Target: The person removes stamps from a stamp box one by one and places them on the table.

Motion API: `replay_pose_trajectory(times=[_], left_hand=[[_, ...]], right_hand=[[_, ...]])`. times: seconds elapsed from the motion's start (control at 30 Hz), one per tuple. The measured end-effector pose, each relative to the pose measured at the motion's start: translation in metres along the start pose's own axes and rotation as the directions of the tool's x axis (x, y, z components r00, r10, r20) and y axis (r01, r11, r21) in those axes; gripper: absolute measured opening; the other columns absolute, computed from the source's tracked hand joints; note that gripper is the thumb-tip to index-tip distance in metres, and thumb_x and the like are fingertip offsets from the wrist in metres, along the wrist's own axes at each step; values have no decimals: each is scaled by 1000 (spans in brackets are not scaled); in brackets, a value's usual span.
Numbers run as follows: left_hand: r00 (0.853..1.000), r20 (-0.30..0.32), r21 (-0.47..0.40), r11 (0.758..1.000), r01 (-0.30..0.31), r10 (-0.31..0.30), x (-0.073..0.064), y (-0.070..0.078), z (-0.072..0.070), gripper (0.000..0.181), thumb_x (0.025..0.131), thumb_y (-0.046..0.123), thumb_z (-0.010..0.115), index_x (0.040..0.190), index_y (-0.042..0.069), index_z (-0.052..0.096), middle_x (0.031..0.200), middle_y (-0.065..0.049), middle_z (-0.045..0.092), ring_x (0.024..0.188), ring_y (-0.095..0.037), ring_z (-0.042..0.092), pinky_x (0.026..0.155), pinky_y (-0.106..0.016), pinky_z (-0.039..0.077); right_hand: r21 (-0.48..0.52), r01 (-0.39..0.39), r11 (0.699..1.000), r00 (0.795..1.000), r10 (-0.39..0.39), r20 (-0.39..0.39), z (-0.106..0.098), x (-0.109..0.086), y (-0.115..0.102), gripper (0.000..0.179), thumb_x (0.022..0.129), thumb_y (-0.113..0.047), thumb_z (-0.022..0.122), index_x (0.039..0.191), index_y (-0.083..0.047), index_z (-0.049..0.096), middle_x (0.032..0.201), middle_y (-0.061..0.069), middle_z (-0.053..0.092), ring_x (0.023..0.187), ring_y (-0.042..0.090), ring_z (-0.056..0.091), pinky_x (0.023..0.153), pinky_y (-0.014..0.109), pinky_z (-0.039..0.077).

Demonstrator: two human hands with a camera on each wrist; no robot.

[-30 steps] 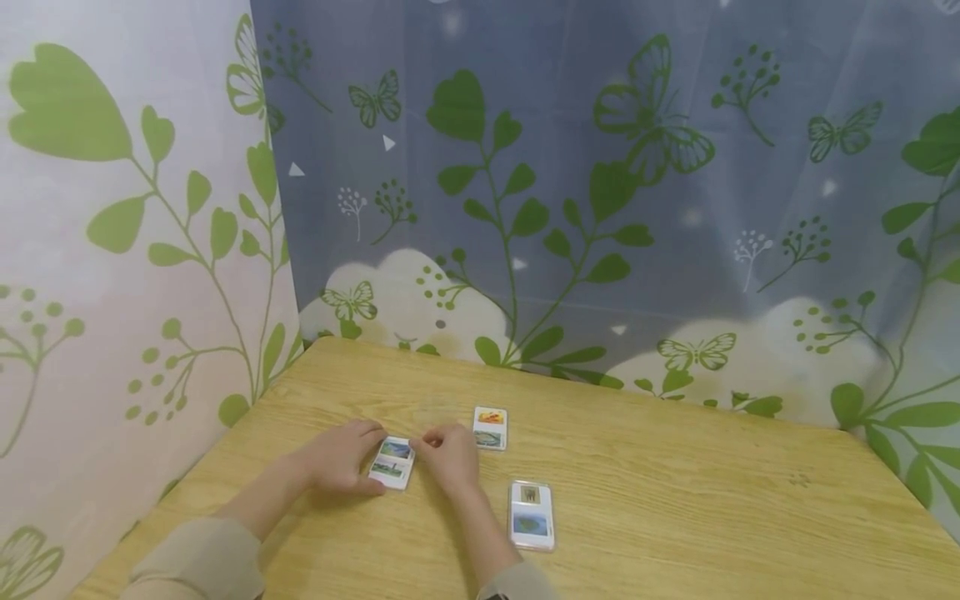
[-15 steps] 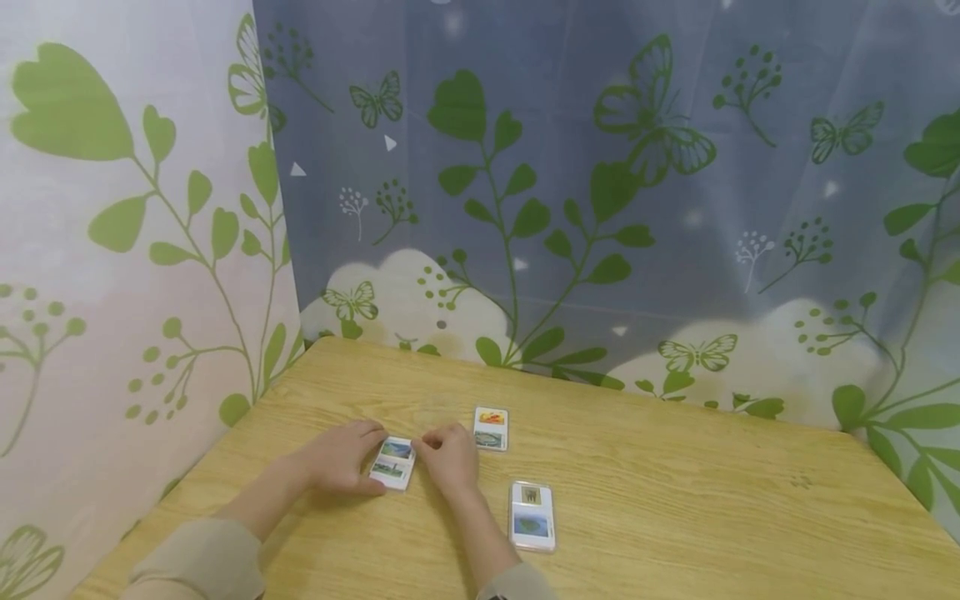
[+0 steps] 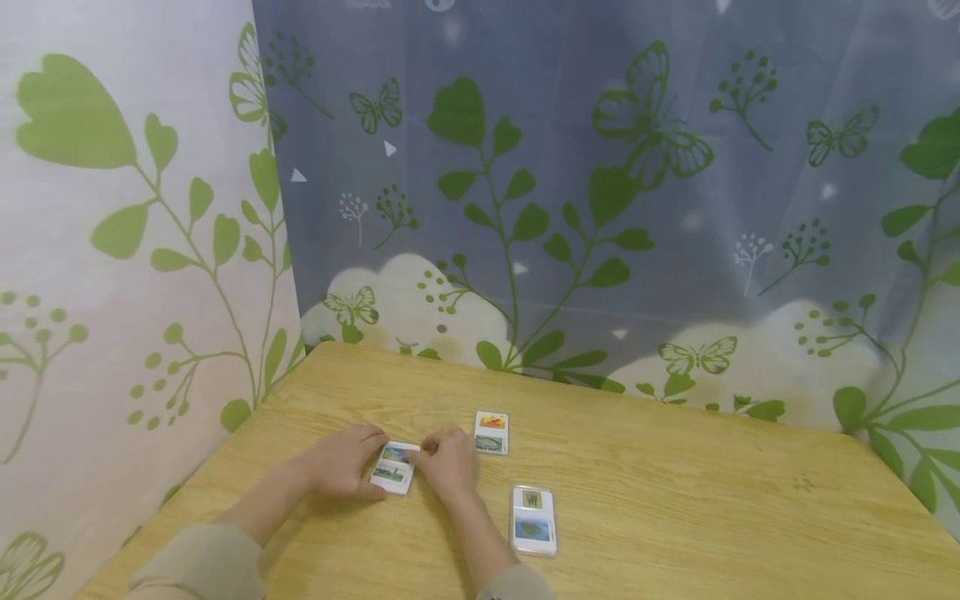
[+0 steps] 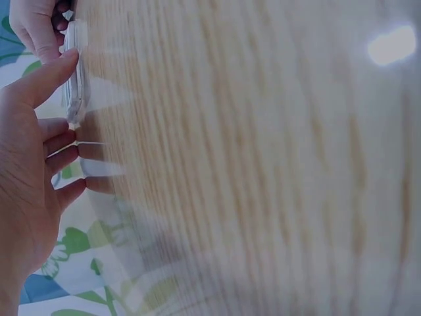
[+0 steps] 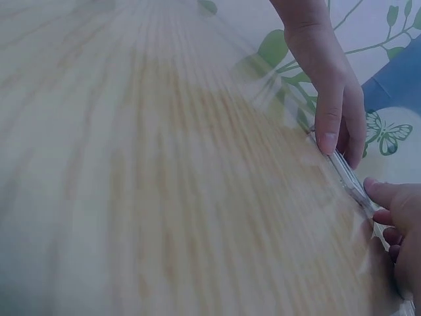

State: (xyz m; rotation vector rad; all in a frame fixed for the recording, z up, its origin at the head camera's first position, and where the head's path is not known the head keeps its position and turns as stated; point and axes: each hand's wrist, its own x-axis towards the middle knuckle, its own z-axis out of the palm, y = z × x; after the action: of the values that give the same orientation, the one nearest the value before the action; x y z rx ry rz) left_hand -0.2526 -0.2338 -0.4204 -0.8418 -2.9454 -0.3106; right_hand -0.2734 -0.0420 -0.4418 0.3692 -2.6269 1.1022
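Observation:
A clear plastic case of picture cards [image 3: 392,477], with two landscape pictures on its face, lies on the table. My left hand [image 3: 341,462] holds it from the left, thumb at the near edge and fingers at the far edge. From the right, my right hand [image 3: 450,462] has its fingers curled and pinches the case's right edge, a fingertip over part of the upper picture. In the left wrist view the case [image 4: 74,92] shows edge-on between the thumb and fingers. The right wrist view shows the right thumb [image 5: 378,191] against the case's end.
Behind the right hand lies a second picture card [image 3: 491,432] with an orange picture. A third cased card [image 3: 533,521] lies to the right of the forearm. A faint transparent piece [image 3: 441,408] rests farther back on the wooden table [image 3: 675,500]. Patterned cloth [image 3: 555,208] hangs behind.
My right fingertips have shifted slightly left, onto the upper picture of the held case. The left hand keeps its place, and the other cards have not moved; the head view tilts slightly.

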Motion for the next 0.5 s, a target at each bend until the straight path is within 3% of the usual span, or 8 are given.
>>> replay_pose_trajectory(times=[0.5], left_hand=[[1000,1,-27,999,22,-22,-1,3,-4,84,72,56,67,124,-8,49,126,-22,50,117,-40,46,97,-52,38]], right_hand=[[-63,-13,998,1000,13,1,2,-2,-1,26,71,-35,78,81,-12,71,78,-3,56,77,16,46,64,27,38]])
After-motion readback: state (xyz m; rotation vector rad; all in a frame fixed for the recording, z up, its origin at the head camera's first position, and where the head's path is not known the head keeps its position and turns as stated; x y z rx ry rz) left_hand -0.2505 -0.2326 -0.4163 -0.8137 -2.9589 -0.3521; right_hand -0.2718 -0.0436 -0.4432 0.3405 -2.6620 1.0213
